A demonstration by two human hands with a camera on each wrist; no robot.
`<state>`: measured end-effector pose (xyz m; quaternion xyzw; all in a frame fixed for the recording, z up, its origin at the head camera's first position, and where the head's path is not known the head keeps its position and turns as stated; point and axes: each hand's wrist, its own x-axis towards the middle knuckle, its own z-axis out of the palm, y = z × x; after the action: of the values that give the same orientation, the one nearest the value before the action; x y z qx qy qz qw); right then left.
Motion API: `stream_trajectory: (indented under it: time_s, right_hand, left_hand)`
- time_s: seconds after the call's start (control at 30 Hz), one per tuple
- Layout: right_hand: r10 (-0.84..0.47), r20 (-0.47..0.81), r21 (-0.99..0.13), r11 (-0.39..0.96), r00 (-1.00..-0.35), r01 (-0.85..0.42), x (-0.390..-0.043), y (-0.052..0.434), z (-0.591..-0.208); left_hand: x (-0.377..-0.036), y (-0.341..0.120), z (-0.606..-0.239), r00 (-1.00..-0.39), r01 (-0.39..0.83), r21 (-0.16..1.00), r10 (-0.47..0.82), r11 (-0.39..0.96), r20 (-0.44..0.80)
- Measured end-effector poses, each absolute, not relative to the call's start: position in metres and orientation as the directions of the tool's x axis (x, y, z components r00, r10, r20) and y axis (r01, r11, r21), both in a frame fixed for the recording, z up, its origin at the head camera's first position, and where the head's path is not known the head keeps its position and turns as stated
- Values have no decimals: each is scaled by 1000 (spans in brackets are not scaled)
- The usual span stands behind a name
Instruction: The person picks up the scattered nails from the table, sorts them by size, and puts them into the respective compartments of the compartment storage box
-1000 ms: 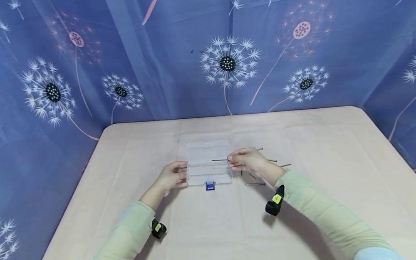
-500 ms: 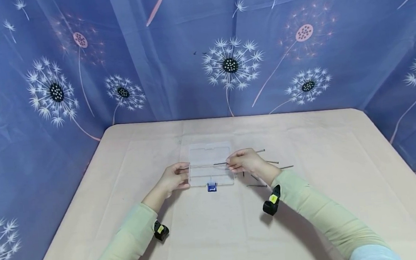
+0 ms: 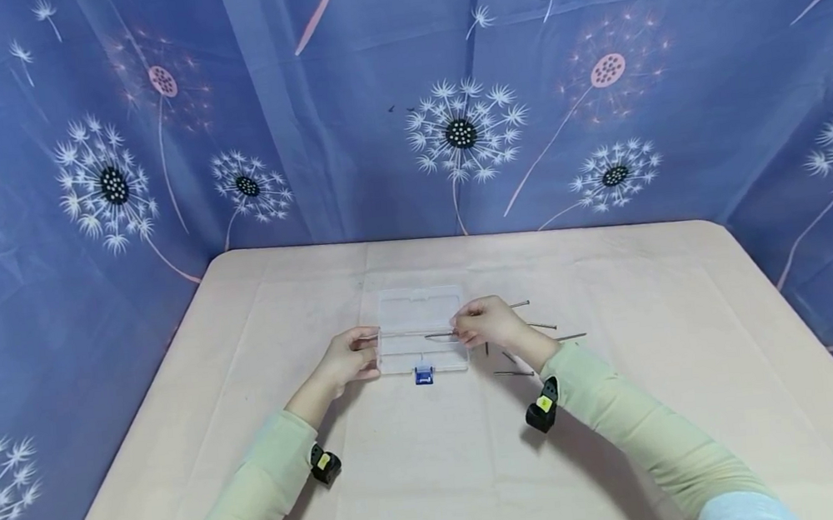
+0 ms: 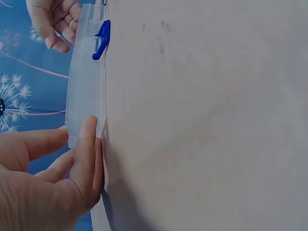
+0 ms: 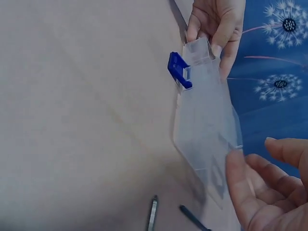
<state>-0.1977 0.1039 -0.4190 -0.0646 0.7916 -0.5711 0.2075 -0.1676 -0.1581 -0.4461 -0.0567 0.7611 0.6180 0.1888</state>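
A clear plastic box (image 3: 423, 351) lies on the table with its lid (image 3: 420, 301) folded back and a blue latch (image 3: 421, 375) at its near edge. My left hand (image 3: 350, 357) grips the box's left end, thumb on the corner (image 4: 89, 139). My right hand (image 3: 486, 323) pinches a long thin nail (image 3: 439, 336) that points left over the open box. The right wrist view shows the box (image 5: 207, 115), the latch (image 5: 178, 70) and the left hand (image 5: 216, 24) at its far end. The nail itself is hidden there.
Several loose nails (image 3: 543, 326) lie on the pale table (image 3: 437, 476) just right of the box; two of these nails (image 5: 152, 214) show in the right wrist view. A blue flowered curtain (image 3: 400, 86) hangs round the table on the far and side edges.
My right hand has brought the nail a little lower and nearer, over the box's tray. The left hand has kept its hold on the box's end.
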Motion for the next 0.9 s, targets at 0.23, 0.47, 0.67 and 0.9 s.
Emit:
stream_trajectory:
  time_s: [0.23,0.47,0.67,0.9]
  right_hand:
    - [-325,-165,-920,392,-931,26,-199,114,-412]
    - [-314,140,-678,660,-939,-322,-211,140,-410]
    - [-370,111,-554,748,-923,-366,-221,165,-412]
    - [-385,82,-434,817,-919,-380,-231,187,-424]
  left_hand:
    - [-167,-158,-446,-928,-310,922,138,232,-347]
    - [-163,-158,-447,-935,-298,928,127,223,-331]
    - [-163,-158,-447,-935,-300,931,129,207,-330]
    - [-164,-157,-449,-935,-302,934,134,191,-329]
